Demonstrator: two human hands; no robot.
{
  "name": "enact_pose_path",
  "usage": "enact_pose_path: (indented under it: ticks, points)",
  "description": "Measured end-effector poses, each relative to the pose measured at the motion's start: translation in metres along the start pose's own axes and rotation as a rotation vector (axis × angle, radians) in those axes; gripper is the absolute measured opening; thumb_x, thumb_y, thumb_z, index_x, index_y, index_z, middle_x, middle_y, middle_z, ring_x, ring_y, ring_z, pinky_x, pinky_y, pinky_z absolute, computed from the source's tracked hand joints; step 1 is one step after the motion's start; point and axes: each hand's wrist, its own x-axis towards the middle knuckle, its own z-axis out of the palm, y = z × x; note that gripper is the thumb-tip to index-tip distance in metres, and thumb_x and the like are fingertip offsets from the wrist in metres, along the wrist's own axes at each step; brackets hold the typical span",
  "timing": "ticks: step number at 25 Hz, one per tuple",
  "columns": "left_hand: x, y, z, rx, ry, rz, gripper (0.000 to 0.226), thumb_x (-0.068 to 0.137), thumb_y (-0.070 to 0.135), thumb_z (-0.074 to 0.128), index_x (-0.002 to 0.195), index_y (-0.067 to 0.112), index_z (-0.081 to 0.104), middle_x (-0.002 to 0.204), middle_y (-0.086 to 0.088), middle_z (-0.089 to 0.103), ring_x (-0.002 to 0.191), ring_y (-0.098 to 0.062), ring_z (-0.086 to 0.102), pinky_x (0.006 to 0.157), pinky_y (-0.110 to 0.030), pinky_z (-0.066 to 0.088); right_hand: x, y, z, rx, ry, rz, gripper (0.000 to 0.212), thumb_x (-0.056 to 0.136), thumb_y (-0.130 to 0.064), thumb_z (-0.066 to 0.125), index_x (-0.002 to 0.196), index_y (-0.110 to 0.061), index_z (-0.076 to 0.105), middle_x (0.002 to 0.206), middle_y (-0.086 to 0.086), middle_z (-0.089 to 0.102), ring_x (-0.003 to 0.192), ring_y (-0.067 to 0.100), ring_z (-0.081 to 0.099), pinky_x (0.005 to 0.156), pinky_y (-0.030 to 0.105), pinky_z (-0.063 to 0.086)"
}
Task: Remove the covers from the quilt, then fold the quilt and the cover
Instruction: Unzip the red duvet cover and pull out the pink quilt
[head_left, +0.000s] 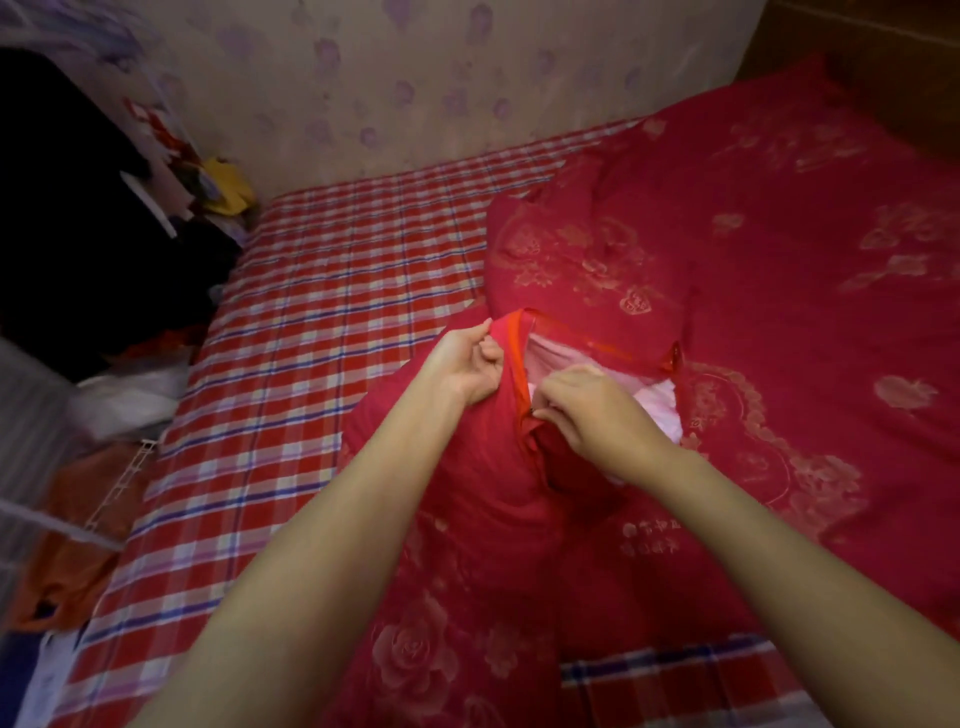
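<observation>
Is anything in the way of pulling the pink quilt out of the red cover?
Yes: the cover is open only at a short gap where the quilt shows, and the right hand, pinching the zip, lies across it.

Red cover (779, 260) on plaid bed (311, 338)

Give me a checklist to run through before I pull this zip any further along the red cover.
1. Left hand grips the red cover beside the opening: ok.
2. Right hand pinches the zip: ok; whether it has the slider itself: cannot tell.
3. Pink quilt shows through the gap: ok.
4. Zip open along its full length: not ok, it looks closed below the right hand.
5. Quilt fabric clear of the teeth: cannot tell, fingers hide it.
6. Room on the checked sheet to lay things out: ok.
</observation>
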Motion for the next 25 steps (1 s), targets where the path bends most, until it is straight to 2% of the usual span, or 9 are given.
enact_pose_path:
  ticks: [4,7,11,14,15,17,19,22,25]
  points:
    - [0.019,0.009,0.035,-0.084,-0.027,0.063,0.033,0.099,0.005,0.039,0.068,0.013,0.035,0.032,0.003,0.029,0.022,-0.002,0.029,0.027,-0.013,0.025,0.023,0.01,-0.005,0.011,0.043,-0.032,0.021,0.086,-0.026,0.045,0.073,-0.012,0.054,0.068,0.003,0.057,0.066,0.025,0.056,0.066,0.038,0.046]
    - [0.029,0.02,0.042,0.101,-0.05,0.03,0.03,0.099,0.009,0.041,0.07,0.013,0.037,0.035,0.005,0.033,0.025,-0.002,0.031,0.028,-0.011,0.024,0.029,0.029,-0.001,0.05,0.059,-0.012,0.014,0.087,-0.021,0.051,0.074,-0.016,0.052,0.07,-0.002,0.057,0.07,0.013,0.05,0.071,0.03,0.04]
    - [0.023,0.012,0.044,1.086,0.001,0.053,0.037,0.096,0.038,0.049,0.068,0.015,0.045,0.048,0.002,0.043,0.029,-0.003,0.039,0.035,-0.012,0.033,0.03,0.045,0.019,0.511,0.107,0.511,0.028,0.091,-0.008,0.055,0.071,-0.027,0.048,0.064,-0.014,0.05,0.06,-0.005,0.047,0.065,0.023,0.035]
    - [0.029,-0.008,0.025,1.607,0.005,0.085,0.051,0.088,0.056,0.052,0.063,0.012,0.048,0.05,-0.004,0.041,0.034,-0.011,0.039,0.041,-0.019,0.033,0.024,0.047,0.029,0.67,0.051,0.606,0.029,0.091,-0.003,0.055,0.071,-0.023,0.05,0.062,-0.012,0.047,0.053,-0.007,0.044,0.06,0.018,0.034]
    - [0.033,-0.015,0.017,1.621,-0.02,0.118,0.046,0.09,0.05,0.053,0.063,0.012,0.049,0.049,-0.004,0.04,0.033,-0.01,0.038,0.04,-0.02,0.031,0.022,0.049,0.03,0.724,0.038,0.597,0.025,0.09,-0.002,0.057,0.073,-0.021,0.052,0.063,-0.012,0.05,0.055,-0.008,0.046,0.061,0.014,0.036]
    - [0.042,-0.024,0.004,1.427,-0.024,0.188,0.036,0.096,0.028,0.051,0.064,0.012,0.047,0.05,-0.004,0.04,0.028,-0.006,0.036,0.038,-0.021,0.03,0.014,0.05,0.03,0.873,0.022,0.626,0.015,0.085,0.0,0.063,0.082,-0.013,0.058,0.07,-0.007,0.058,0.062,-0.006,0.051,0.065,0.009,0.04]
    - [0.049,-0.027,-0.002,1.247,0.022,0.214,0.034,0.098,0.02,0.047,0.065,0.011,0.045,0.045,-0.001,0.04,0.027,-0.004,0.034,0.035,-0.019,0.028,0.006,0.052,0.029,0.906,-0.056,0.639,0.024,0.077,0.004,0.071,0.085,-0.015,0.06,0.074,-0.005,0.059,0.065,0.0,0.051,0.065,0.012,0.042]
    - [0.051,-0.037,-0.004,1.099,-0.015,0.169,0.03,0.099,0.02,0.046,0.07,0.014,0.047,0.056,-0.002,0.044,0.038,-0.004,0.043,0.032,-0.015,0.036,-0.006,0.064,0.02,0.57,-0.135,0.55,0.031,0.07,0.003,0.075,0.079,-0.023,0.062,0.068,-0.008,0.06,0.061,-0.001,0.053,0.061,0.013,0.041]
    - [0.047,-0.055,-0.001,1.04,-0.044,0.11,0.025,0.101,0.018,0.043,0.076,0.016,0.047,0.062,-0.004,0.049,0.042,-0.003,0.049,0.039,-0.013,0.047,-0.015,0.085,0.017,0.038,-0.136,0.396,0.017,0.076,-0.007,0.069,0.088,-0.019,0.071,0.081,0.0,0.065,0.081,0.02,0.064,0.071,0.03,0.044]
